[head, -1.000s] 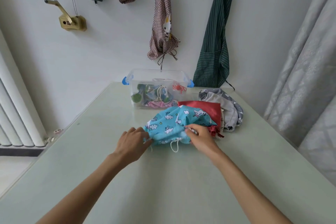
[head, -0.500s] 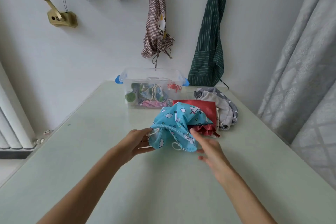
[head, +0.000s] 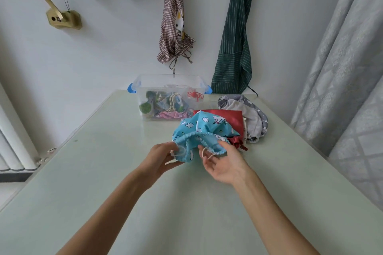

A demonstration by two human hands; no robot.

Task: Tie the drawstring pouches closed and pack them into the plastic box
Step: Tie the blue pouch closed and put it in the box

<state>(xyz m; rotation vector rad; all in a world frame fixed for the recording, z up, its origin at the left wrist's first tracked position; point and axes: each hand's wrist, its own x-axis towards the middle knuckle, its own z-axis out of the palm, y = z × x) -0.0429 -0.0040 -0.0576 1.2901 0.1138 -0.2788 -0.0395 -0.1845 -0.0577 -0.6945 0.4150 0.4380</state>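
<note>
A blue drawstring pouch [head: 204,130] printed with clouds lies mid-table, its gathered mouth lifted toward me. My left hand [head: 160,157] pinches the white cord loop at the left side of the mouth. My right hand [head: 224,164] is turned palm up under the right side of the mouth, fingers relaxed, with the other cord loop [head: 208,154] lying across them. Behind the blue pouch lie a red pouch [head: 232,118] and a grey patterned pouch [head: 253,117]. The clear plastic box [head: 168,76] with blue latches stands at the table's far edge and holds several tied pouches.
The pale green table [head: 186,213] runs to the wall. A checked apron [head: 176,27] and a green striped apron [head: 234,47] hang behind the box. A grey curtain [head: 342,68] borders the right side and a radiator [head: 12,151] the left.
The pouch's mouth was lifted and pulled toward me. My left hand took hold of the left cord loop. My right hand let go, turned palm up and came under the right loop.
</note>
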